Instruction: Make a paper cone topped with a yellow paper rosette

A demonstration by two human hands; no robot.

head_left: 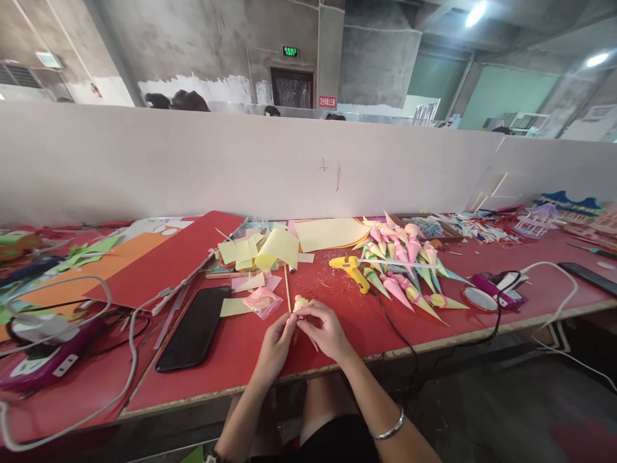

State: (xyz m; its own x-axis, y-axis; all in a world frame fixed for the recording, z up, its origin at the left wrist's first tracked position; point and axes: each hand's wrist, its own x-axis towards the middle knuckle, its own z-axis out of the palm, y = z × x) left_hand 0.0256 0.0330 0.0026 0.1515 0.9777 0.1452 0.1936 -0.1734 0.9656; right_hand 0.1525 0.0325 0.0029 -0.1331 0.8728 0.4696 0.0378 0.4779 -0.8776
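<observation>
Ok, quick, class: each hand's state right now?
Left hand: fingers closed by wooden stick; grip unclear.
Right hand: fingers closed on small yellow-pink piece.

Craft workshop, factory-style, as I see it from here: bare grey concrete walls (pixel 212 38), a lit green exit sign (pixel 290 51), tops of dark-haired heads (pixel 190 101) beyond a long white partition panel (pixel 231 167). Before me, a long red-topped worktable (pixel 371 334) carries a yellow plastic glue gun (pixel 354 274), piled pastel cones (pixel 398 294), cut paper sheets (pixel 330 235) and purple-and-white power strips (pixel 72 362).
</observation>
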